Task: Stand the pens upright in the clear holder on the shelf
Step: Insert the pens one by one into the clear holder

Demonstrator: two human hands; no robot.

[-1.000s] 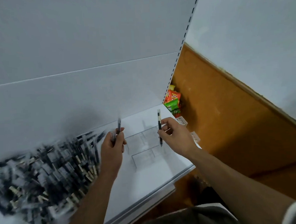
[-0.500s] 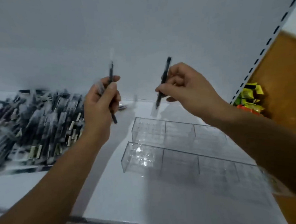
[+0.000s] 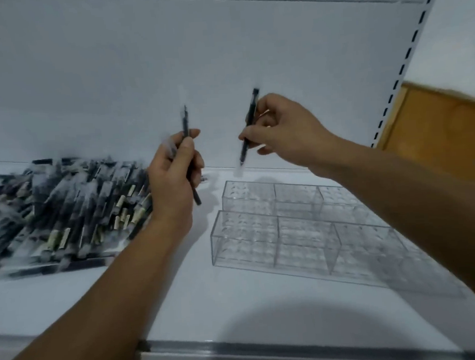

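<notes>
Two pens [image 3: 250, 115]: my left hand [image 3: 172, 181] grips one, my right hand [image 3: 283, 132] pinches one near the clear holder [image 3: 275, 233], so I should lower each vertically into a cell.

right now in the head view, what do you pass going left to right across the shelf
pile of pens → left hand gripping a pen → right hand pinching a second pen → wooden panel

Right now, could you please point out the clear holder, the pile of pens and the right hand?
clear holder [image 3: 243, 251], head view, front wall of its front left compartment.
pile of pens [image 3: 65, 207], head view, middle of the heap.
right hand [image 3: 283, 132], head view, back of the hand.
</notes>
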